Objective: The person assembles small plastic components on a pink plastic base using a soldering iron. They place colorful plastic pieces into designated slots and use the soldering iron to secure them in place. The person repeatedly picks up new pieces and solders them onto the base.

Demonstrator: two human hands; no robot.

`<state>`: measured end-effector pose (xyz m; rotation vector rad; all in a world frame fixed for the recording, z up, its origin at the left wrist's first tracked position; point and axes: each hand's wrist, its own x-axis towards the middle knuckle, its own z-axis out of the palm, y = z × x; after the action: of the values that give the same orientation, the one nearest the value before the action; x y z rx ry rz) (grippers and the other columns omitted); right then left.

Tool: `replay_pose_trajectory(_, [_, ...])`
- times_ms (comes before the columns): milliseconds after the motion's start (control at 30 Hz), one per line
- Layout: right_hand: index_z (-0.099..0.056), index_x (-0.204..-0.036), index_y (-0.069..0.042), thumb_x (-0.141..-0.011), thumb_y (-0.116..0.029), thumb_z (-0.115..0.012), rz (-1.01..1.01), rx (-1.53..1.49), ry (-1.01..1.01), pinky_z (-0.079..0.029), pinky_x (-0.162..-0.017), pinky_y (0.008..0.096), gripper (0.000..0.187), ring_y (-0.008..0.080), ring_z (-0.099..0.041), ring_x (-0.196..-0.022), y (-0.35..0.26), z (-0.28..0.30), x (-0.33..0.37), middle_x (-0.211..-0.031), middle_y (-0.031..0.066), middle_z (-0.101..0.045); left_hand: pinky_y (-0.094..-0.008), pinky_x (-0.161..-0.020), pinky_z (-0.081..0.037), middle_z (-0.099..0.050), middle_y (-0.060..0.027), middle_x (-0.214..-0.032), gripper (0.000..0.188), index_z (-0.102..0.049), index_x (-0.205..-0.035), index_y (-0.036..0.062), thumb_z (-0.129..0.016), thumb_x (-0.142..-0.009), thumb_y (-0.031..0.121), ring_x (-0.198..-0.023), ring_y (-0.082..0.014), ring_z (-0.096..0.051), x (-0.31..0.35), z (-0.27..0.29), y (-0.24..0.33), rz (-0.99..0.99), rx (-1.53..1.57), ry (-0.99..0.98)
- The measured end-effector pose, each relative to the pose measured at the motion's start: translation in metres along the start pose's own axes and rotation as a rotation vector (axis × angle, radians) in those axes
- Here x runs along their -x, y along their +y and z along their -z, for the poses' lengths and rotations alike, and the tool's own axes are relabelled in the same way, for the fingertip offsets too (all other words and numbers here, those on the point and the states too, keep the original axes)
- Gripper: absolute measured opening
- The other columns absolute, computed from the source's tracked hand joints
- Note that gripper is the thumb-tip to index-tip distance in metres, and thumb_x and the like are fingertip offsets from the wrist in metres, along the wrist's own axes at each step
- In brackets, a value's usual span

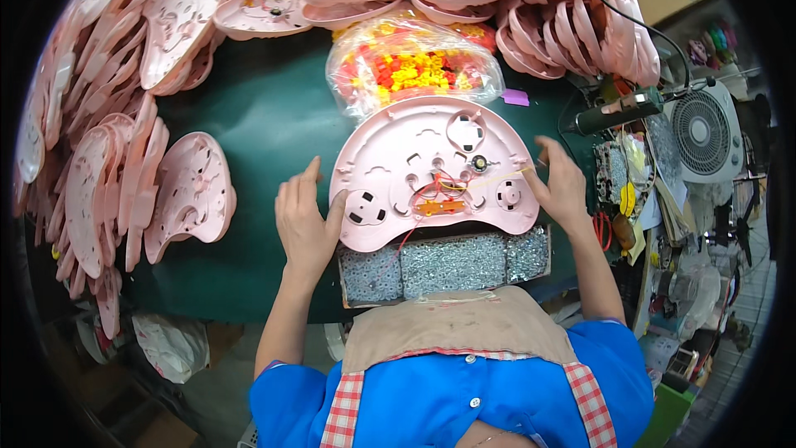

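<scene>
Hands frame the work from both sides as I look down through the head camera. My left hand [305, 220] lies flat and loosely spread, fingers pointing away from me, its thumb side pressed against the left rim of the pink semicircular moulded plastic shell [434, 170]; it grips nothing, only steadies. My right hand [560, 185] sits at the shell's right edge with the fingers curled and the thumb and forefinger drawn close together near a thin yellow wire [502, 176] that runs across the shell; I cannot tell whether the wire is truly pinched.

The shell lies inner face up at the middle of the dark green work mat [265, 116], its straight edge toward me. Inside it I see red and yellow wires around a small orange circuit board [439, 207] and a black round part [479, 163].

Just below the shell, touching its near edge, stands a shallow cardboard tray of silver screws [444, 264], split into compartments. Beyond the shell rests a clear plastic bag of red, orange and yellow small parts [410, 66]. Stacks of matching pink shells [133, 158] crowd the left side and the far edge of the mat. To the right lie a dark electric screwdriver [618, 109] and a small white desk fan [703, 133].
</scene>
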<state>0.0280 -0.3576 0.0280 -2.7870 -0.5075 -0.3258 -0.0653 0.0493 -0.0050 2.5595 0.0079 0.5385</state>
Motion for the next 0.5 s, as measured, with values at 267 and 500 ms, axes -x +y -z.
replay_pose_trajectory(267, [-0.065,-0.125,0.006,-0.104,-0.014,-0.057,-0.198,-1.205,-0.163,-0.052,-0.082,0.0250,0.031,0.0094,-0.065,-0.095,-0.068,-0.038,-0.098,-0.109,0.0069,-0.071,-0.0350,-0.100,-0.051,-0.069,-0.0181,-0.128,0.041,-0.055,-0.143,-0.0046,-0.059,-0.108,0.016,-0.108,-0.0212,-0.067,0.007,0.096,-0.001,0.078,1.096,0.548])
replay_pose_trajectory(500, [-0.046,-0.130,-0.001,-0.099,-0.008,-0.057,-0.338,-1.906,-0.345,-0.067,-0.081,0.0523,0.034,0.0342,-0.076,-0.095,-0.283,-0.107,-0.292,-0.112,0.0192,-0.069,-0.0499,-0.117,-0.036,-0.059,-0.0167,-0.142,0.073,-0.058,-0.144,0.0058,-0.089,-0.079,0.022,-0.133,-0.0386,-0.053,0.051,0.096,-0.082,0.070,-0.318,0.378])
